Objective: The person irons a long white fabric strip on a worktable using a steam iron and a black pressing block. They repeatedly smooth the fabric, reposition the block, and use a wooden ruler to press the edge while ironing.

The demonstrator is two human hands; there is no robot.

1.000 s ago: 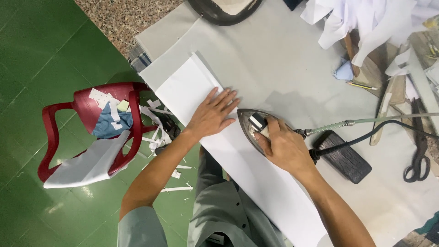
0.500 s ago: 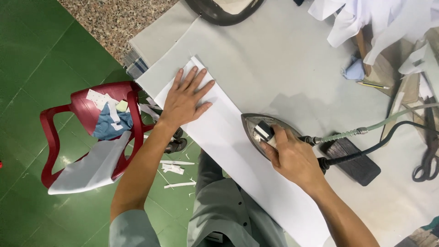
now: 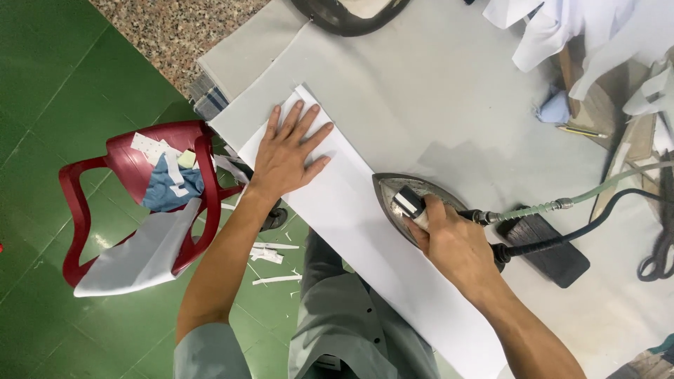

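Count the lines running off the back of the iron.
2: a pale green hose and, just below it, a black cord, both leaving the iron toward the table's right edge.

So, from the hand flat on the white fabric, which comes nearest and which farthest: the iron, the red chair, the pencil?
From the left hand:
1. Red chair, beside it on the floor.
2. Iron, on the other side, along the white fabric; almost as near.
3. Pencil, far across the table.

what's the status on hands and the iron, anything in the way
Left hand flat on white cloth, open. Right hand gripping iron, sole on the cloth. Cloth between the hands bare.
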